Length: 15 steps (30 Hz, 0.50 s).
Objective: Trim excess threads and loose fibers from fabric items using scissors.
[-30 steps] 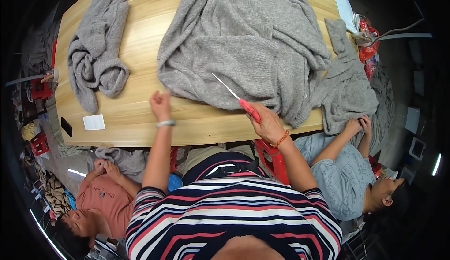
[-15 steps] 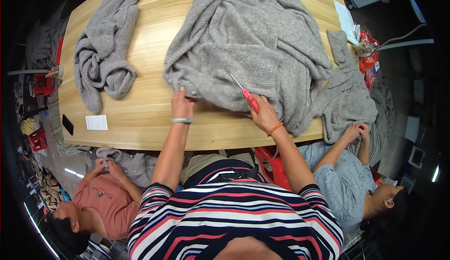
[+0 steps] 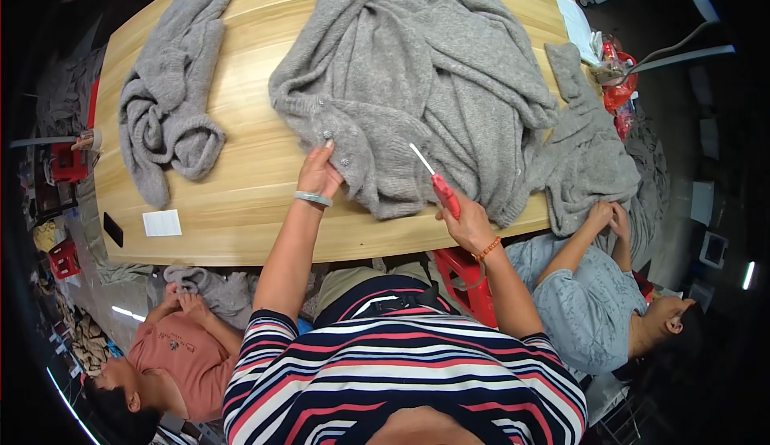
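A grey knitted cardigan (image 3: 473, 68) lies in a loose heap across the middle of the table. My left hand (image 3: 319, 174) grips its near left edge, fingers and thumb closed on the knit beside round, shiny buttons (image 3: 346, 161). Within my right hand (image 3: 468, 224) is a red-handled tool (image 3: 445, 196) with a thin, straight metal shaft, pointing up and left over the cardigan's ribbed part. What shape its tip has is too small to tell. Part of the handle is hidden by my fingers.
Another grey knit (image 3: 172, 100) lies at the table's left, above a white paper (image 3: 163, 223) and a black phone (image 3: 113, 229). At right, a co-worker's hands (image 3: 607, 219) handle a grey garment (image 3: 593, 164). A second co-worker (image 3: 180, 345) sits at lower left. Red stools (image 3: 465, 285) stand nearby.
The cardigan's left edge has been turned, so more buttons show, and my left hand now grips beside them. My right hand, with the tool, has moved slightly right and towards me.
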### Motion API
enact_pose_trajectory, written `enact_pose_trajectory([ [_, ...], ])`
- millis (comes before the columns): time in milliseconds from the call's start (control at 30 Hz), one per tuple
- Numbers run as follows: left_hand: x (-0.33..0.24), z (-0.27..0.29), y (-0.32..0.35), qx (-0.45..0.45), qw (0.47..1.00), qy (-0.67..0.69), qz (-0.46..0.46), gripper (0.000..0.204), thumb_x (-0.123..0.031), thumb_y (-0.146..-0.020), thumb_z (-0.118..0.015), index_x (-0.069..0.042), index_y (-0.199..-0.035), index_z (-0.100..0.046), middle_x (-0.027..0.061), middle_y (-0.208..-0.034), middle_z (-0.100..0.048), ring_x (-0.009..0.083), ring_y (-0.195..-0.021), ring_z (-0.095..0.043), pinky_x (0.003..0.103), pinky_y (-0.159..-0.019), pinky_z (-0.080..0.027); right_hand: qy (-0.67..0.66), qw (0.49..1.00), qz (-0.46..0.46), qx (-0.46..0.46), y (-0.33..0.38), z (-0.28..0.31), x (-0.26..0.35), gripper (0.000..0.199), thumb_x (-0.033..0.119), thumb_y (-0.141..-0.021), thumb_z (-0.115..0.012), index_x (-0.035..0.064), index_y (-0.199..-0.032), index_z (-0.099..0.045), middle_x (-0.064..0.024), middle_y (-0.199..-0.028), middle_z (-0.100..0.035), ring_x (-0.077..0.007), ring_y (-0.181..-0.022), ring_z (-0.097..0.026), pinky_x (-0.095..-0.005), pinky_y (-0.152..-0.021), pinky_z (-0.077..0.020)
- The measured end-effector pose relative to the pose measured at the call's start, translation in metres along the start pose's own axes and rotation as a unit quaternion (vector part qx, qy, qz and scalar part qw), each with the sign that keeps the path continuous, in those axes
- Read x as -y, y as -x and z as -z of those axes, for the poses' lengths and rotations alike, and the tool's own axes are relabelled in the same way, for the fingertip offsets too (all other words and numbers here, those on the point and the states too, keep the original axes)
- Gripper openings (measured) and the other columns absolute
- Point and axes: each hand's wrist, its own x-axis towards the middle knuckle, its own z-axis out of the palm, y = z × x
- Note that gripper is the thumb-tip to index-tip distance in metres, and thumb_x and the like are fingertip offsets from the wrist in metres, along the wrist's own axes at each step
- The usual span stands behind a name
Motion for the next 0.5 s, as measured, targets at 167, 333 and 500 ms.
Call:
enact_pose_trajectory([
  [167, 0.031, 0.001, -0.019, -0.008, 0.999, -0.012, 0.031, 0.023, -0.012, -0.1, -0.052, -0.006, -0.123, -0.056, 0.0101, -0.118, -0.065, 0.0275, -0.111, -0.063, 0.049, -0.098, -0.051, 0.1, 0.991, 0.018, 0.086, 0.019, 0.02, 0.049, 0.027, 0.026, -0.091, -0.061, 0.0109, -0.114, -0.061, -0.0197, -0.079, -0.068, -0.0418, -0.079, -0.066, -0.0503, -0.072, -0.051],
  [333, 0.029, 0.009, -0.033, -0.002, 0.995, -0.017, 0.096, 0.03, -0.008, -0.099, -0.053, -0.005, -0.128, -0.051, 0.0124, -0.13, -0.059, 0.0317, -0.124, -0.055, 0.056, -0.107, -0.042, 0.14, 0.987, 0.042, 0.058, 0.005, 0.011, 0.066, 0.026, 0.027, -0.091, -0.06, 0.0098, -0.111, -0.06, -0.0235, -0.082, -0.067, -0.0442, -0.08, -0.066, -0.0536, -0.073, -0.0501],
  [500, 0.039, 0.034, -0.041, -0.035, 0.999, 0.003, 0.034, 0.033, -0.01, -0.099, -0.052, -0.005, -0.132, -0.049, 0.0133, -0.133, -0.057, 0.033, -0.125, -0.053, 0.058, -0.108, -0.04, 0.171, 0.976, 0.031, 0.133, 0.017, 0.003, 0.044, 0.026, 0.026, -0.091, -0.06, 0.0087, -0.11, -0.06, -0.023, -0.081, -0.067, -0.0436, -0.08, -0.066, -0.0528, -0.074, -0.0503],
])
